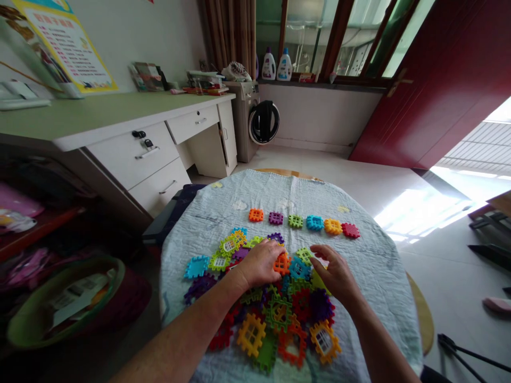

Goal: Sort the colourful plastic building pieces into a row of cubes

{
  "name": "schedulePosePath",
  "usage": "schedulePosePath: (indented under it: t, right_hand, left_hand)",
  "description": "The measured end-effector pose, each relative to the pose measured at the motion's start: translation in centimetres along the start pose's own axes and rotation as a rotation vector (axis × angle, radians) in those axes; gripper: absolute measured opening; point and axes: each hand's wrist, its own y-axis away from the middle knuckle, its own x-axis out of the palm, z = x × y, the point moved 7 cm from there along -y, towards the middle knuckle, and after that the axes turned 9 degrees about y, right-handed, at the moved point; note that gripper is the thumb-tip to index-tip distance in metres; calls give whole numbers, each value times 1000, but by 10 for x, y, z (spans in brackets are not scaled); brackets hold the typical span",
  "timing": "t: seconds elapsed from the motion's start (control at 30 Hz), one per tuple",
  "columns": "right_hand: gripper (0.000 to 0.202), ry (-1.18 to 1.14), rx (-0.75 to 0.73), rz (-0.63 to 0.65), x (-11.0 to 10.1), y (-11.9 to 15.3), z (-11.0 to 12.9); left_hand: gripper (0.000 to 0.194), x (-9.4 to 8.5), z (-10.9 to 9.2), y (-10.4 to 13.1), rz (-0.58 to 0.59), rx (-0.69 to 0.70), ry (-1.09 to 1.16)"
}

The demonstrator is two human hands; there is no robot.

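A pile of plastic interlocking building blocks in several colours spreads under both my hands. My left hand [261, 264] reaches into the middle of it, with fingers and thumb closed around the left side of an orange window-patterned block [282, 264]. To the right, my right hand [336, 272] hovers at the pile's edge, thumb and fingers apart and nothing gripped. Near its fingertips lie a light green block [304, 256] and a blue block [299, 269]. Beyond the hands, a row of separate blocks includes an orange one [256, 215], a purple one [275, 218] and a red one [351, 230].
The round table wears a pale blue cloth [207, 213]. A desk with drawers [136, 149] stands to the left, with a washing machine [243, 119] behind. A basket [120, 266] sits on the floor at lower left, and a red door [423, 80] is at right.
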Motion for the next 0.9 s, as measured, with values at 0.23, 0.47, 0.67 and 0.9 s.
schedulePosePath:
  t: [0.23,0.47,0.67,0.9]
  right_hand:
    - [24,10,12,17,2,2,-5]
    - [23,19,16,39,5,0,-5]
    - [24,7,29,35,-1,-1,-12]
    - [24,6,37,41,-3,-3,-15]
  left_hand:
    - [44,-58,41,-9,-186,-32,2]
    - [44,-92,113,-59,-209,-144,-39]
    - [47,-80,135,-80,-132,-130,-57]
    - [48,-71,147,-87,-101,-148,-80]
